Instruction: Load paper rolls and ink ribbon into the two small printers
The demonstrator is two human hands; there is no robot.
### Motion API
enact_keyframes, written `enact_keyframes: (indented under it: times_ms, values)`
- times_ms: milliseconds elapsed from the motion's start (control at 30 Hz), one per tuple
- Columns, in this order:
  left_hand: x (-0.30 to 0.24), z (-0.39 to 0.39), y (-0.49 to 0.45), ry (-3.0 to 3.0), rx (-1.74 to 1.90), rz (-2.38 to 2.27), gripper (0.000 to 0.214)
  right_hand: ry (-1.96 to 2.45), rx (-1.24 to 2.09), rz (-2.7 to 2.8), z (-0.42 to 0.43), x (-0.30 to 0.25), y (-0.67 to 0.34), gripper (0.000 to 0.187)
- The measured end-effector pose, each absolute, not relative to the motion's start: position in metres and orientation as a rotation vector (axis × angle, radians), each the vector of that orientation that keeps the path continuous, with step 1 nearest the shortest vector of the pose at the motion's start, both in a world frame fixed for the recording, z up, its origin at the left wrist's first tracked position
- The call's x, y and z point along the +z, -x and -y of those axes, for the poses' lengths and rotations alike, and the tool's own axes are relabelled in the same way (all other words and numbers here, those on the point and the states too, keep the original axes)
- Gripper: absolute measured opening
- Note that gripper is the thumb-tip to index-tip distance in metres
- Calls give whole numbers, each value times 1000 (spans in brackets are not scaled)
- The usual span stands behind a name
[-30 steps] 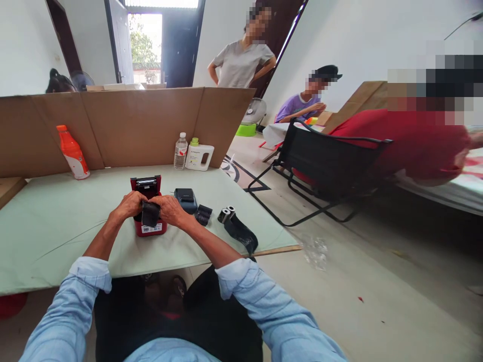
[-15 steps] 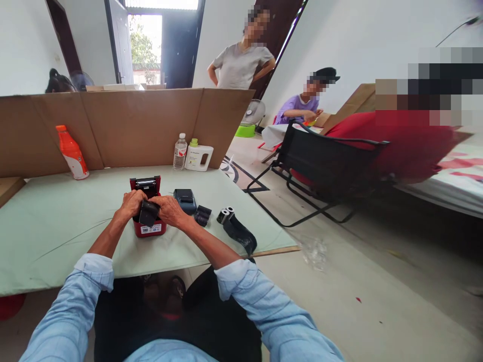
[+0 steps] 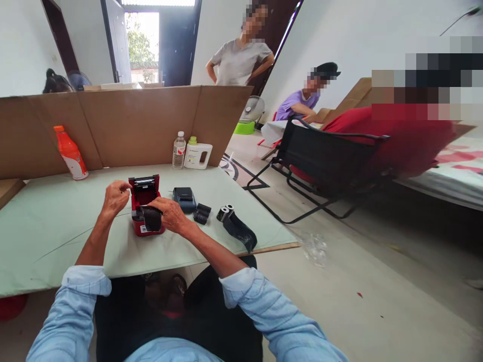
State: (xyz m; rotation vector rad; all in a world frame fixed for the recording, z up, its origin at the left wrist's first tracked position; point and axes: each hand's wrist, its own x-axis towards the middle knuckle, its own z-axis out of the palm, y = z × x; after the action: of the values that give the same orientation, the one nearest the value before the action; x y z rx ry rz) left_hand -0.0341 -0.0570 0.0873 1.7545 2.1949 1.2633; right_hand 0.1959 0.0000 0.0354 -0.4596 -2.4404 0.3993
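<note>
Two rolled, pale blue cloth sleeves (image 3: 271,306) lie nearest. Beyond them, the right hand (image 3: 169,213) is clamped on a glossy black strip (image 3: 152,220), fingers curled over its upper edge, at the front of a small red box (image 3: 138,227) with rounded corners and a raised lid. The left hand (image 3: 116,198) is half curled beside the box's left side; whether its fingertips touch the lid, I cannot tell. The box stands on a table (image 3: 37,216) covered in smooth, pale green material. To its right are one dark blue device (image 3: 184,199), a bundle of small black rolls (image 3: 202,213), too unclear to count, and two white-ended rolls (image 3: 225,212) with a black band trailing toward the edge. Farther back stand three plastic bottles, one orange (image 3: 71,153), one clear (image 3: 179,151), one white with a handle (image 3: 197,156), before a creased cardboard panel (image 3: 143,125).
</note>
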Motion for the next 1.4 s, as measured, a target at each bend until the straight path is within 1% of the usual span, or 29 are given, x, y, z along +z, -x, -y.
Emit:
enact_keyframes:
  times_ms: [67,133,167,333,400,500,567,767,867,967,1100,1167,1400]
  values:
    - [87,47,44,-1669,1433,-2182,52,443,349,2439,2,33,-196,36]
    - [85,36,49,-1621,1465,-2031,68,431,291,2424,5,30,-195,35]
    - [84,30,50,-1607,1456,-1951,71,424,261,2418,7,28,-195,34]
    - [74,31,45,-1636,1442,-1815,62,359,144,2397,13,14,-199,35]
    - [71,44,42,-1705,1436,-1781,56,334,122,2376,17,9,-202,37]
    - [69,71,36,-1846,1360,-1754,45,329,72,2323,23,3,-204,34]
    - [68,89,32,-1925,1283,-1757,43,333,33,2280,27,2,-204,33]
    - [60,123,28,-2049,1091,-1680,58,322,35,2240,33,-1,-206,32]
    - [57,128,28,-2092,1052,-1688,68,338,75,2244,32,-1,-208,37]
    - [52,128,26,-2171,1037,-1726,75,415,123,2208,28,-1,-209,49]
    - [40,128,22,-2199,1051,-1799,71,539,211,2201,15,-3,-213,73]
    - [33,129,20,-2173,1067,-1850,69,564,264,2248,10,-7,-215,80]
    - [20,132,11,-2033,1082,-2046,77,589,291,2272,7,-15,-216,74]
